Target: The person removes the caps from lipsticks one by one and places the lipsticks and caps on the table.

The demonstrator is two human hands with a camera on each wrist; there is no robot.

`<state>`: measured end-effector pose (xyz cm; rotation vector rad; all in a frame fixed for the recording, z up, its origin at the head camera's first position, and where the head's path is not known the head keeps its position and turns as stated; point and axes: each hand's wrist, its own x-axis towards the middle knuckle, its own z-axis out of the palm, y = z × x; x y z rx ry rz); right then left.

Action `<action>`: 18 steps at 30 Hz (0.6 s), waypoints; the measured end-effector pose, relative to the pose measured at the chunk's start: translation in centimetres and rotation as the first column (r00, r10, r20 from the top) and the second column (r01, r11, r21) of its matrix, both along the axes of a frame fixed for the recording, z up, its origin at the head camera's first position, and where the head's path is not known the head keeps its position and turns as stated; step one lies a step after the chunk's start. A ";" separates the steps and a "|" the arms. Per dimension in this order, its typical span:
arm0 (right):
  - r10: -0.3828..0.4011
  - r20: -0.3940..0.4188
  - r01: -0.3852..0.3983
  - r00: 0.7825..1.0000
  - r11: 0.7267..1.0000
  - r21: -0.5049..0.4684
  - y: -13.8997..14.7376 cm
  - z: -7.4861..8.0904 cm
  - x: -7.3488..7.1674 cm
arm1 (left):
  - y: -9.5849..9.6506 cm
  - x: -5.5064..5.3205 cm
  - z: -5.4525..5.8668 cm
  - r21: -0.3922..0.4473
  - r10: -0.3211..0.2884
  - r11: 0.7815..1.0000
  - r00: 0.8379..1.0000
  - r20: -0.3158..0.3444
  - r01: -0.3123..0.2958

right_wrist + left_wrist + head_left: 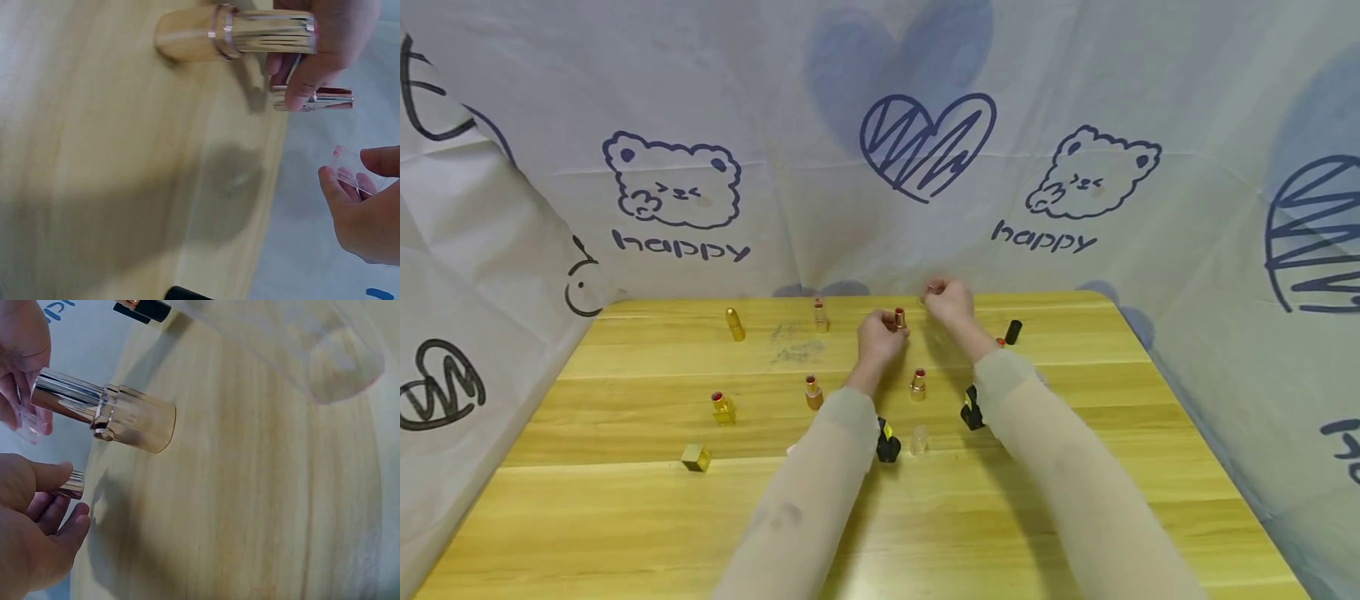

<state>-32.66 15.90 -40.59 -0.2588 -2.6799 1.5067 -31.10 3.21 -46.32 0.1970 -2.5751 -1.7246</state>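
Note:
My left hand (pixel 880 335) pinches the base of an uncapped lipstick (pixel 334 100) between thumb and fingers, its red tip pointing up, over the far part of the table. To its right, close to the table's back edge, my right hand (pixel 949 302) holds a small clear cap (pixel 351 173) between thumb and fingertips. The two hands are a short way apart, and the cap is separate from the lipstick. Nearer than both hands stands another open lipstick (pixel 918 385) with a gold tube and a clear-looking base, large in the left wrist view.
More lipsticks stand on the wooden table (pixel 587 517): a rose-gold one (pixel 813 392), a yellow-gold one (pixel 722 408), a pale one (pixel 820 317) and a bullet-shaped gold one (pixel 734 325). A gold cube (pixel 696 457), clear cap (pixel 919 440) and black cylinder (pixel 1013 332) are there too. Printed cloth hangs behind.

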 end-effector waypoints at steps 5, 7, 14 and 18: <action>-0.009 0.042 0.009 0.999 1.000 0.005 0.1 -1.2 -0.1 | -0.1 -0.3 -0.3 -0.022 -0.008 1.000 1.000 0.005 0.008; -0.015 0.059 0.015 0.998 1.000 0.010 0.1 -1.6 -0.1 | -0.1 -0.4 -0.4 -0.041 -0.007 0.999 1.000 0.004 0.007; -0.009 0.104 0.010 0.995 1.000 -0.007 0.1 -2.7 0.0 | 0.0 -0.6 -0.7 -0.128 0.003 0.992 1.000 0.019 0.000; -0.002 0.111 -0.001 0.994 1.000 0.029 0.1 -3.1 0.3 | 0.1 -0.6 -0.7 -0.139 0.001 0.990 0.999 0.044 0.005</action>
